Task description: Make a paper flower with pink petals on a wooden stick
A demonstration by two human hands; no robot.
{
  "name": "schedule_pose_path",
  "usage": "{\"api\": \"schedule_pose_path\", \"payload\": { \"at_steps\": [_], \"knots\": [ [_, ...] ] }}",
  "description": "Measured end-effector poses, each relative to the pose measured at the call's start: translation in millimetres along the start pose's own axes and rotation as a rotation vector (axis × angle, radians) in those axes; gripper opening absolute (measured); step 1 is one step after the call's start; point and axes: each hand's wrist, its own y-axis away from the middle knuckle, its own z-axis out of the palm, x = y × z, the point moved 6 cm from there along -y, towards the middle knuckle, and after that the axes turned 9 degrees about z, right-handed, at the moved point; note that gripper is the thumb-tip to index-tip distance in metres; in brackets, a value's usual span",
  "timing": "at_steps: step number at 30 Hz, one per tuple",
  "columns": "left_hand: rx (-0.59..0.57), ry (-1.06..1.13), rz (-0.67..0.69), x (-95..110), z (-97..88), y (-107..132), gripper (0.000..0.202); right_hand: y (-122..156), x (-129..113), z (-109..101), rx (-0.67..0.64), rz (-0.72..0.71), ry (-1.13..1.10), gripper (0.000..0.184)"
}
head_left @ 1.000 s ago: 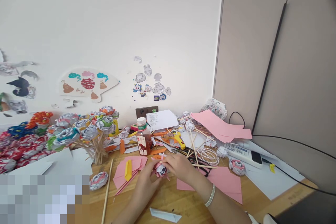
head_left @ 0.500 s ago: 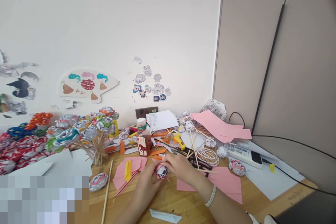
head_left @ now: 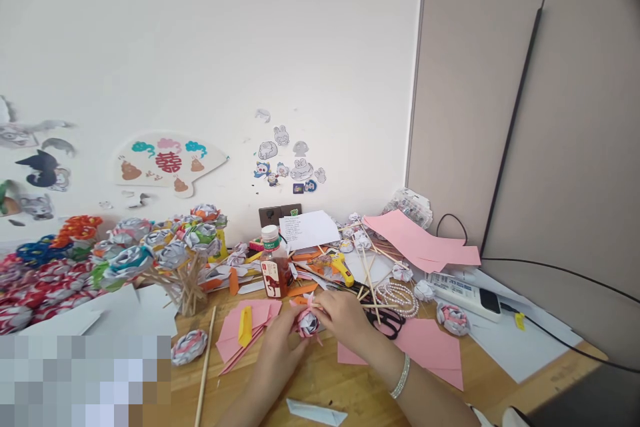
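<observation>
Near the front middle of the table, my left hand (head_left: 283, 341) is wrapped around a small rolled paper flower (head_left: 308, 325), white with dark marks and pink paper tips around it. My right hand (head_left: 343, 317) is closed at the flower's upper right edge. A thin wooden stick (head_left: 383, 306) shows beyond its knuckles and seems to run through its fingers to the pink tips. Pink paper sheets (head_left: 249, 325) with a folded yellow strip (head_left: 245, 325) lie left of the hands. A folded pale strip (head_left: 317, 411) lies in front.
A drink bottle (head_left: 273, 261) stands behind my hands, near a yellow glue gun (head_left: 341, 268). Black-handled scissors (head_left: 393, 325) and bead strings (head_left: 400, 299) lie right. Finished paper flowers (head_left: 170, 247) crowd the left. A power strip (head_left: 465, 297) sits right, a long stick (head_left: 204, 367) front left.
The stick at my right hand has swung, its far end moving up and leftward off the pink sheet. My right fingers have shifted slightly at the flower's edge; my left hand keeps its hold.
</observation>
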Motion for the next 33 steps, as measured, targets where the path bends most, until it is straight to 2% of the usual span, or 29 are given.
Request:
{"api": "schedule_pose_path", "payload": {
  "at_steps": [12,19,24,27,33],
  "knots": [
    [-0.013,-0.042,0.025,1,-0.4,1,0.034,0,-4,4,-0.036,-0.022,0.042,0.012],
    [-0.031,-0.029,0.025,4,1.0,-1,0.033,2,-7,5,0.011,-0.131,0.149,0.014],
    [-0.046,-0.044,0.011,4,1.8,-1,0.032,4,-4,7,0.004,-0.186,0.12,0.012],
    [-0.047,-0.048,0.007,4,1.5,-1,0.032,3,-4,6,0.001,-0.182,0.101,0.011],
    [-0.017,-0.037,0.018,2,0.1,-1,0.033,1,-6,-5,0.076,-0.108,0.08,0.015]
  ]
}}
